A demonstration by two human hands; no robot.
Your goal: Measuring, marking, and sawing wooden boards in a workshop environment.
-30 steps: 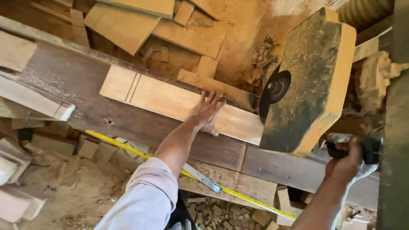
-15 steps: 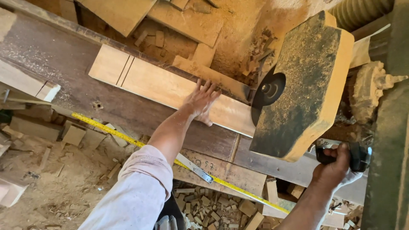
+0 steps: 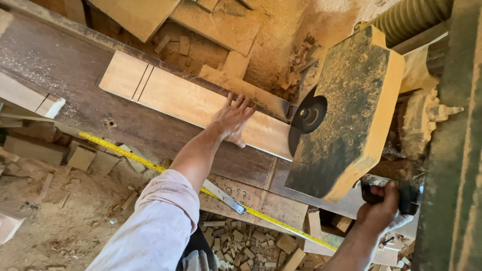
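My left hand (image 3: 233, 119) lies flat, fingers spread, on a long pale wooden board (image 3: 175, 98) that rests on the dark saw table (image 3: 65, 70). The board carries two pencil lines near its far left end. Its right end meets the round blade (image 3: 307, 116) of a cut-off saw, under a big dusty yellow guard (image 3: 351, 115). My right hand (image 3: 384, 208) is closed around the saw's black handle (image 3: 404, 195) at the lower right.
A yellow tape measure (image 3: 150, 163) runs along the table's front edge. Wood offcuts (image 3: 241, 241) and sawdust cover the floor below. More planks (image 3: 135, 15) lie behind the table. A short wood block (image 3: 30, 98) sits at the left. A ribbed hose (image 3: 411, 15) is top right.
The view has shifted, so the board and saw sit a little lower and further left in frame. Both hands keep their hold; the saw guard looks slightly nearer the board.
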